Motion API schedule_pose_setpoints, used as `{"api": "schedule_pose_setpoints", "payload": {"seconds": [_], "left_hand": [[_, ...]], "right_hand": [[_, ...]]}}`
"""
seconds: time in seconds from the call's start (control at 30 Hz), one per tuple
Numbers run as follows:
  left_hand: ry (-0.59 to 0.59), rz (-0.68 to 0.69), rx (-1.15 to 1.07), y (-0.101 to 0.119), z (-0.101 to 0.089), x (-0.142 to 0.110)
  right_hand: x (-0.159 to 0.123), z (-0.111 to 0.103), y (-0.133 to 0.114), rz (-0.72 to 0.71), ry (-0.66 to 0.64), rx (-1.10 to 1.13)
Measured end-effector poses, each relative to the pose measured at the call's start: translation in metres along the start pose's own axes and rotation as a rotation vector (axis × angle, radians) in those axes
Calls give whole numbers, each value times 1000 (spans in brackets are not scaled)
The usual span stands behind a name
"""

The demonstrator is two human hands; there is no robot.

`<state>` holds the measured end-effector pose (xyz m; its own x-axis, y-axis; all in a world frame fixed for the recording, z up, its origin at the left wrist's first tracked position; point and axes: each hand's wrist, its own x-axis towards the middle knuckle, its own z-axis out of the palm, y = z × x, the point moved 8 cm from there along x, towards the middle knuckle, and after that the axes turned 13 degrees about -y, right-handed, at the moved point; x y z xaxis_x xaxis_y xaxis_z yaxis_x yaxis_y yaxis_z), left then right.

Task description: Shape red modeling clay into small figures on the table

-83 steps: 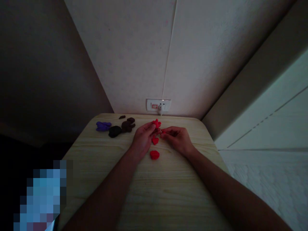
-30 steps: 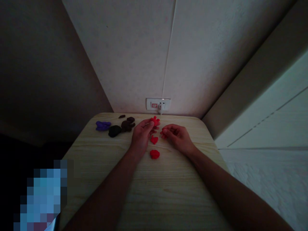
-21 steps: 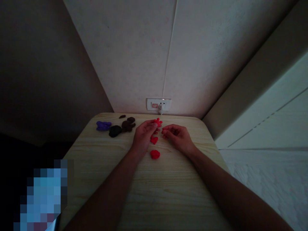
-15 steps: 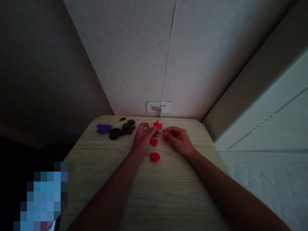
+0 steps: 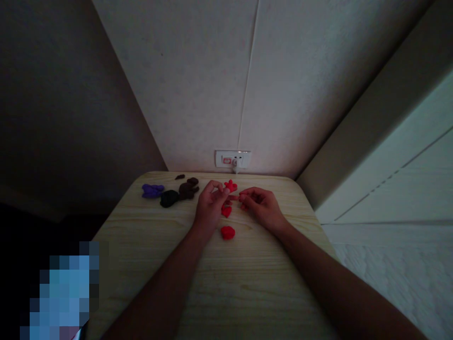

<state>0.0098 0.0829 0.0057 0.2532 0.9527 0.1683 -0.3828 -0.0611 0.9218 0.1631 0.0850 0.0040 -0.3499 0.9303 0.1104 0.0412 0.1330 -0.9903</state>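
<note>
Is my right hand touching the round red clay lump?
Apart. The head view shows bare tabletop between the right hand and the round red clay lump.

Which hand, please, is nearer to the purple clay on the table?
Left. The left hand is to the right of the purple clay, past the dark lumps; the right hand lies farther right, beyond the red pieces.

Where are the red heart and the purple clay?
Red clay heart (image 5: 226,211): head view, point on the middle of the heart.
Purple clay lump (image 5: 153,191): head view, point on the middle of the lump.
</note>
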Motion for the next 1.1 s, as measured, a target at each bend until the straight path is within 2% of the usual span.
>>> {"api": "schedule_pose_setpoints", "payload": {"seconds": [0.27, 0.5, 0.77, 1.1], "left_hand": [[-18, -50, 39, -2, 6, -1], [-66, -63, 53, -4, 10, 0], [-101, -61, 97, -6, 12, 0], [-151, -60, 81, 5, 20, -4]], "right_hand": [[1, -2, -3, -74, 22, 126], [-2, -1, 0, 7, 28, 117], [-1, 2, 3, -11, 9, 167], [0, 2, 2, -1, 20, 178]]}}
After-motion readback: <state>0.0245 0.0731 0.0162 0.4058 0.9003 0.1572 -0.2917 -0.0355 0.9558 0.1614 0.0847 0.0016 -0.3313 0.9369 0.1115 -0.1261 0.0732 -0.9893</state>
